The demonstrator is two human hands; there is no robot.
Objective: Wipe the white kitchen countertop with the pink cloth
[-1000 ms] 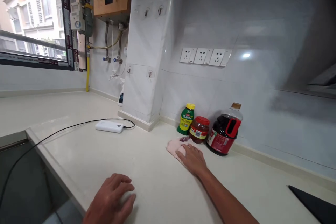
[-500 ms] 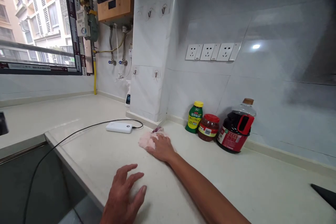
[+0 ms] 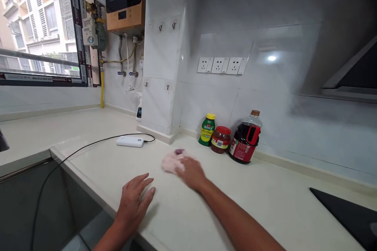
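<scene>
My right hand (image 3: pixel 191 172) presses down on a crumpled pale pink cloth (image 3: pixel 171 161) with a dark purple patch, flat against the white counter (image 3: pixel 182 215). Its fingers lie over the right part of the cloth, slightly blurred. My left hand (image 3: pixel 136 200) hovers near the counter's front edge, fingers apart and nothing in them. Beyond it lies a white power bank (image 3: pixel 130 141) with a black cable plugged into its right end. Behind the cloth, to the right, stand a green bottle with a yellow cap (image 3: pixel 207 130), a red-lidded jar (image 3: pixel 220 140) and a large dark sauce bottle (image 3: pixel 245 137).
A wall corner (image 3: pixel 159 102) juts out behind the power bank, with a spray bottle (image 3: pixel 139 106) beside it. The black cable (image 3: pixel 73 152) runs over the counter's left edge. A black cooktop (image 3: pixel 350 215) lies at right, below a range hood (image 3: pixel 353 74).
My right hand has slid the pink cloth away from the wall corner, towards me. The left hand has shifted slightly left. The view has turned right, showing more of the cooktop and hood.
</scene>
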